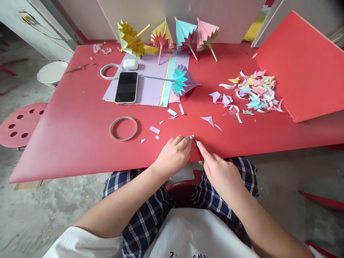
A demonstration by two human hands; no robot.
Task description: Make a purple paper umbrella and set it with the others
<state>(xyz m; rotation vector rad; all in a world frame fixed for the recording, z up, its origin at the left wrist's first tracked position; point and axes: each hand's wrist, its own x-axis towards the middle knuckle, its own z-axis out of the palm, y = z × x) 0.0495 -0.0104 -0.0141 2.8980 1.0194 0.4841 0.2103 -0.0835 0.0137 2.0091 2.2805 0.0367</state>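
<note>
My left hand (pixel 176 154) rests near the front edge of the red table (pixel 80 154), its fingers closed on a small whitish piece (pixel 191 137). A thin dark tool (pixel 194 140), perhaps a blade, is gripped in my right hand (pixel 217 166), index finger stretched along it and its tip at the piece. Small lilac scraps (pixel 154 129) lie to the left, and a lilac triangle (pixel 208 120) lies beyond my hands. A tape roll (pixel 123 128) lies flat at the left.
Folded paper umbrellas (pixel 185 30) stand along the back; another (pixel 185 81) lies nearer. A phone (pixel 127 87), white case (pixel 130 64) and second tape roll (pixel 110 71) sit on or beside coloured sheets (pixel 150 89). Paper scraps (pixel 258 89) are heaped beside a red board (pixel 306 71).
</note>
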